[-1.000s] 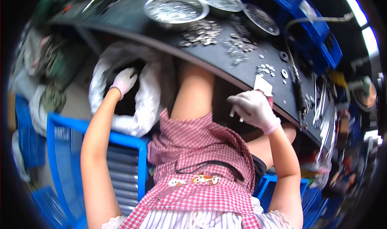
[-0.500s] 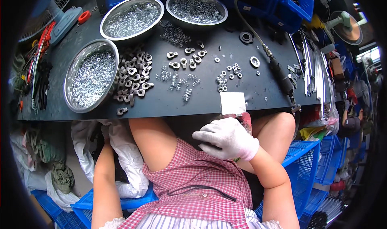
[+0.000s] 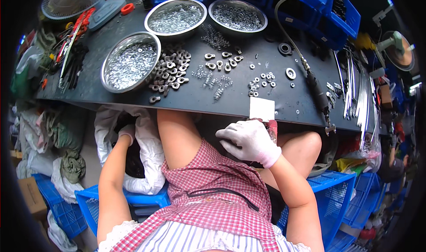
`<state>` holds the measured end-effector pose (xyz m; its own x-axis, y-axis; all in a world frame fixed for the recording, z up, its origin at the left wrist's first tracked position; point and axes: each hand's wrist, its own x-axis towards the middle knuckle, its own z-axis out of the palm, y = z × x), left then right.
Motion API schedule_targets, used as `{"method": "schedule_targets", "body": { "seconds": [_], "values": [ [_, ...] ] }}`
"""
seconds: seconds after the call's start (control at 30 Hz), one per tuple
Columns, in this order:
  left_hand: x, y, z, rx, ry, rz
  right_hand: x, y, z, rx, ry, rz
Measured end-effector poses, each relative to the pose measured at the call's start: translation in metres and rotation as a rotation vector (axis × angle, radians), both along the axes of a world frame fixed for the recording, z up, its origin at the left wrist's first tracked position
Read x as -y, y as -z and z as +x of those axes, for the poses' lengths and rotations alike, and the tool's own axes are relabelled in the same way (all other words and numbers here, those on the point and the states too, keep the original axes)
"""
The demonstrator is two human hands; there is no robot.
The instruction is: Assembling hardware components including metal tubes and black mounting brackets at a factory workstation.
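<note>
My left hand, in a pale glove, reaches into an open white sack with dark contents; its fingers are hidden. My right hand, in a white glove, hovers above my lap by the table edge. Its fingers stretch to the left, slightly apart, and nothing shows in them. Just beyond it is a worn red object, partly covered by the hand, with a square white card standing over it. On the black table nearby lie small springs, nuts and ring-ended metal parts.
Three steel bowls hold small hardware: one with washers or nuts, two behind. Beside them lies a heap of metal parts. A hose-fed tool and metal strips lie right. Blue crates flank me.
The view has shifted, so the table and bowls sit farther right and higher. My left glove's cuff now shows at the sack's mouth. The right hand keeps nearly the same pose.
</note>
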<state>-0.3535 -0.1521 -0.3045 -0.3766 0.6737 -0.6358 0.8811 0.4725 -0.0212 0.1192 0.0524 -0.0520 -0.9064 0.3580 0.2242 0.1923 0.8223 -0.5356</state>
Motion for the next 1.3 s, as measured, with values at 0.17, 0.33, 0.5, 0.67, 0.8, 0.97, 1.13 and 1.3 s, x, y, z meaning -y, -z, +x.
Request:
{"method": "schedule_targets", "body": {
  "seconds": [0.17,0.33,0.5,0.67,0.8,0.97,1.13,1.3],
  "values": [
    [0.056,-0.128,0.032,0.140,-0.512,0.085,0.003,0.003,0.007,0.017,0.055,0.149],
    [0.109,-0.160,0.076,0.277,-0.745,0.624,0.004,0.009,0.007,-0.113,0.113,0.146],
    [0.092,-0.170,0.160,0.442,-1.053,1.216,0.005,0.013,-0.003,-0.179,0.066,0.145],
    [0.045,-0.237,0.236,0.909,-0.928,1.227,0.009,0.011,0.009,-0.074,0.093,0.226],
    [0.025,-0.252,0.285,1.629,-0.912,1.265,0.012,0.005,0.003,-0.262,0.048,-0.007],
    [-0.004,-0.247,0.342,2.176,-0.696,0.754,0.038,-0.023,0.014,-0.195,-0.250,-0.950],
    [-0.030,-0.248,0.345,0.720,-0.455,0.972,0.049,-0.008,0.014,-0.230,0.002,-1.346],
    [-0.032,-0.257,0.365,0.755,-0.444,1.454,0.052,-0.014,-0.010,-0.184,0.232,-0.743]
  ]
}}
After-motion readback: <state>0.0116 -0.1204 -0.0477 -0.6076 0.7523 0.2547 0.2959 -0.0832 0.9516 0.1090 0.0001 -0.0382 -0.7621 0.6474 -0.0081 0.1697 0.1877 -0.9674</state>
